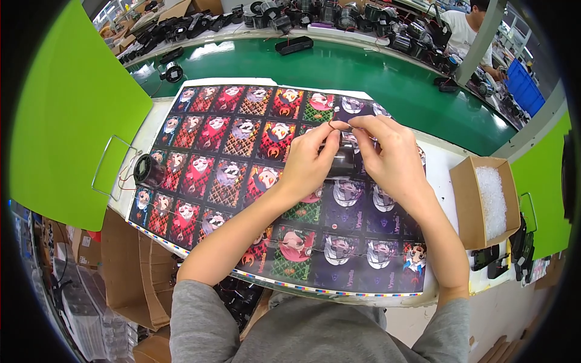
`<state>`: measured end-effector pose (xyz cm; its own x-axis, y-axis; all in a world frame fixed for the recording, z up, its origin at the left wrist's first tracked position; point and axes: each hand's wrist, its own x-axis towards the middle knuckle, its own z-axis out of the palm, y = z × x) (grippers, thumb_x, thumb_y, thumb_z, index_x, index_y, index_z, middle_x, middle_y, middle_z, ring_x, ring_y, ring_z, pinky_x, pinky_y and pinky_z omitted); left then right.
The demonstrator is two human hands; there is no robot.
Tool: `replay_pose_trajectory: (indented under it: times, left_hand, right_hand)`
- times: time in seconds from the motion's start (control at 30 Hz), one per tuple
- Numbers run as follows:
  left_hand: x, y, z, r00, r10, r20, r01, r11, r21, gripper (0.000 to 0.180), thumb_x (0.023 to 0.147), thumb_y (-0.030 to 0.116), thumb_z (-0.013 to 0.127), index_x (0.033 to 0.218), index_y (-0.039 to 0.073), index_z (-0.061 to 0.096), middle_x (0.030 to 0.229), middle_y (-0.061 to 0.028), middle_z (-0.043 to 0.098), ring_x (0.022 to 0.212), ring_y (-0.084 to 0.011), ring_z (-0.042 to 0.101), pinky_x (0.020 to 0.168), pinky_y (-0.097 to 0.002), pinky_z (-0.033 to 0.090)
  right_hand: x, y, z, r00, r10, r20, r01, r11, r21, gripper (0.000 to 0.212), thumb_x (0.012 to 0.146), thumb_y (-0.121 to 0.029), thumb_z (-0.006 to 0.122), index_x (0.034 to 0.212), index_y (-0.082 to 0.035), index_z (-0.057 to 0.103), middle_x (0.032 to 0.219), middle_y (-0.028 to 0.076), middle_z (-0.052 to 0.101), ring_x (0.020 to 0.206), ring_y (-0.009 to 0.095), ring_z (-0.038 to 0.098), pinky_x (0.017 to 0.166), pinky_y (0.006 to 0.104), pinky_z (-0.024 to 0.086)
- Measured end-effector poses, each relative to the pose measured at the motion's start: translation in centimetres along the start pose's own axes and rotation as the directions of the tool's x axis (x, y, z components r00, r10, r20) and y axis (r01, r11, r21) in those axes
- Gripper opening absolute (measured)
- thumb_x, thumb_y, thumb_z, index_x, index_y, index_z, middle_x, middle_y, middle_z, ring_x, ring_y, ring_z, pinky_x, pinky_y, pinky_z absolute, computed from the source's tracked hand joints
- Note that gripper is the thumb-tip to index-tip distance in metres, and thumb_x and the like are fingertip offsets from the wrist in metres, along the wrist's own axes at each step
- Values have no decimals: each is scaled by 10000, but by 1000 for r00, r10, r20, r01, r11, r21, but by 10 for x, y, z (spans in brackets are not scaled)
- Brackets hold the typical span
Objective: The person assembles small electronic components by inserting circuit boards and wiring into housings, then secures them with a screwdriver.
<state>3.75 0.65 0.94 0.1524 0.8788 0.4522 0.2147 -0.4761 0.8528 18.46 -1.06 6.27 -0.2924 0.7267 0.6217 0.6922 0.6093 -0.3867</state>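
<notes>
My left hand (311, 158) and my right hand (390, 151) meet above the middle of a sheet printed with rows of cartoon cards (196, 175). Thumb and forefinger of each are pinched together, and their tips nearly touch. Whatever they pinch is thin and too small to make out. Between and just below the hands sits a shiny black cylindrical part (344, 162), partly hidden by the fingers. Another black cylindrical part (150, 172), with thin wires trailing from it, rests at the sheet's left edge.
Right of the sheet stands a cardboard box (461, 202) of small clear pieces. Beyond runs a green conveyor belt (254, 66) carrying a few black parts; more crowd the shelf behind. Green panels (78, 115) flank the table. A co-worker (463, 30) is at far right.
</notes>
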Motion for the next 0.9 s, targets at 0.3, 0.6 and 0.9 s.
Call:
replay_pose_trajectory:
  times: [0.3, 0.6, 0.9]
  left_hand:
    - [0, -2, -1, 998, 60, -14, -60, 998, -11, 208, 897, 123, 457, 1013, 1, 580, 757, -148, 607, 592, -200, 559, 548, -311, 419]
    - [3, -12, -1, 995, 94, 26, -91, 992, -82, 211, 914, 137, 452, 1045, 11, 558, 723, -107, 589, 590, -124, 524, 556, -280, 409]
    - [-2, -14, 8, 999, -43, 28, 50, 945, -325, 180, 924, 114, 408, 1038, 17, 508, 732, -69, 551, 671, -95, 494, 615, -255, 397]
  right_hand:
    - [-3, 2, 3, 994, -3, 111, 6, 1000, -24, 153, 799, -64, 558, 936, -43, 621, 721, 125, 555, 658, 309, 582, 589, 401, 480]
    - [-4, 11, 8, 993, 82, 81, -93, 985, 142, 132, 781, -39, 585, 900, -16, 637, 743, 148, 596, 670, 299, 595, 600, 366, 478]
    - [-3, 8, 7, 976, 168, 142, -196, 956, 220, 135, 776, -30, 596, 900, 1, 637, 787, 153, 626, 668, 261, 616, 577, 327, 483]
